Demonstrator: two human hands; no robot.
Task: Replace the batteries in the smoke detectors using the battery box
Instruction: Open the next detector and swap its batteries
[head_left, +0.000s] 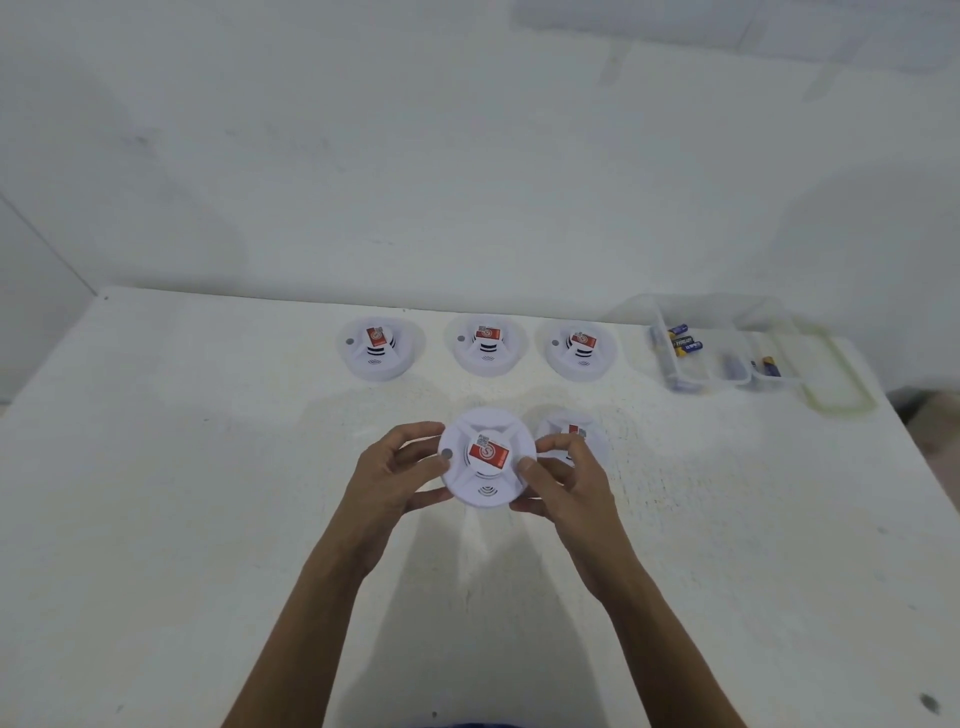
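A pale, scuffed wall (467, 156) fills the upper half of the view, with a corner line running down at 9 o'clock. Below it spreads the white surface (182, 519), its far edge against the wall, faintly speckled and bearing a small dark mark (930, 704) near 4 o'clock. Two bare forearms come up from 6 o'clock towards the middle. At 2 o'clock from the hands stands the clear plastic battery box (789, 383), open, with its green-rimmed lid (852, 384) lying just beside it at its 3 o'clock. Three white round smoke detectors sit in a row along the far edge: the left detector (379, 349) at 11 o'clock from the hands, the middle detector (487, 345) at 12 and the right detector (582, 351) at 1, each with a red sticker on its raised centre. The held detector (485, 457) is near the middle of the surface; whether it touches the surface cannot be told. The left hand (395, 473) has its grip curled round the rim at the detector's 9 o'clock, the right hand (566, 483) pinches the rim at 3 o'clock. A fifth detector (571, 431) lies partly hidden behind the right hand. Dark blue batteries (684, 340) lie in the box's compartments.
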